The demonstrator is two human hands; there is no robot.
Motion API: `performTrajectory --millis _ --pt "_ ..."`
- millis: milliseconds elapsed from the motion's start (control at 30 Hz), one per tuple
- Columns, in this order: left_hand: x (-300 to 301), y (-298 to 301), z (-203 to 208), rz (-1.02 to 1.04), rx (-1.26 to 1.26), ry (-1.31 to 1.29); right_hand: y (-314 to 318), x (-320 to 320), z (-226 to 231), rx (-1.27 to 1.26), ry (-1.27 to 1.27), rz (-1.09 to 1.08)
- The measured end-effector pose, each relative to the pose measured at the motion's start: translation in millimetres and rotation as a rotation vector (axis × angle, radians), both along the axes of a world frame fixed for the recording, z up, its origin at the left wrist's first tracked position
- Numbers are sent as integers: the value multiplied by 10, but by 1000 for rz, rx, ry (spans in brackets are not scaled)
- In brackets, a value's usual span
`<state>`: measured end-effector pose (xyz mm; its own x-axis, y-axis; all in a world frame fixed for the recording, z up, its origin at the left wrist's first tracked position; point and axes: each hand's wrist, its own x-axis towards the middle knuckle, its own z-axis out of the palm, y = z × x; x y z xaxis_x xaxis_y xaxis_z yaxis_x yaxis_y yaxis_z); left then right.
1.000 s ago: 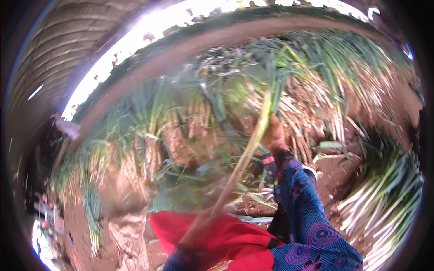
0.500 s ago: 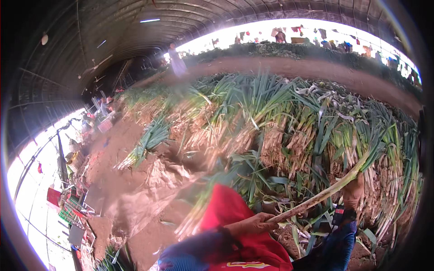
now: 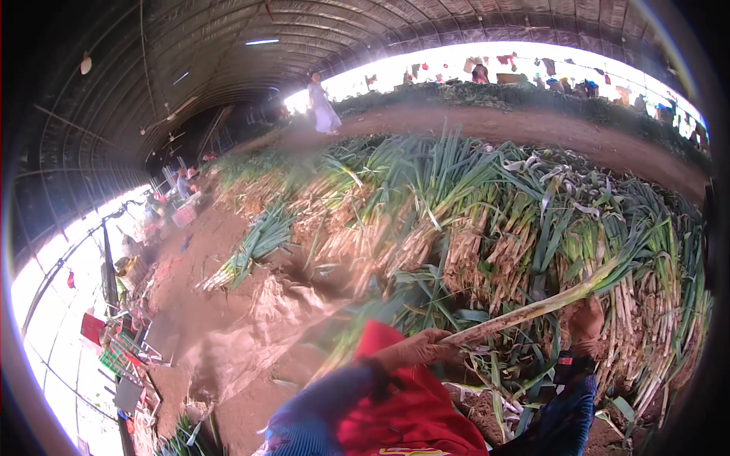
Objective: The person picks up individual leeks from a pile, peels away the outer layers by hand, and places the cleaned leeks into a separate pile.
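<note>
A long, soil-stained green onion (image 3: pixel 525 310) slants up to the right, its green leaves reaching toward the heaped bundles. My left hand (image 3: pixel 420 350) is closed around its pale root end, in front of a red apron. Just under the upper part of the stalk is my right hand (image 3: pixel 585 325), its wrist carrying a dark band. Whether it touches the stalk cannot be made out, and its fingers are unclear. Bundled green onions (image 3: pixel 620 311) with earthy roots stand right behind that hand.
A long row of green onions (image 3: pixel 426 190) runs across the middle. A separate bunch (image 3: pixel 255 243) lies on bare soil beside a crumpled sheet (image 3: pixel 266 327). Crates (image 3: pixel 114 357) stand at the left by the bright opening. A person (image 3: pixel 323 106) in pale clothing is on the far path.
My left hand has shifted up and slightly left with the root end. My right hand sits slightly lower and further left. The view has turned a little, and the distant person appears further right.
</note>
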<state>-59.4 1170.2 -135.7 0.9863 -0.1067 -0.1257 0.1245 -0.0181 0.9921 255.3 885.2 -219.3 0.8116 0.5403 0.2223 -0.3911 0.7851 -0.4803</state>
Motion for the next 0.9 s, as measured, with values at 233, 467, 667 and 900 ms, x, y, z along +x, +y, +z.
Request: performTrajectory --millis 233,467,667,900 --pt "301 166 -164 18 203 -9 74 115 -116 100 -24 7" --pt "677 299 -189 -47 208 72 80 78 61 18 130 -244" --pt "968 487 -287 -83 240 -2 21 60 -80 -31 -123 -267" --pt "1240 435 -114 -221 190 219 -8 291 -222 52 -38 -363"
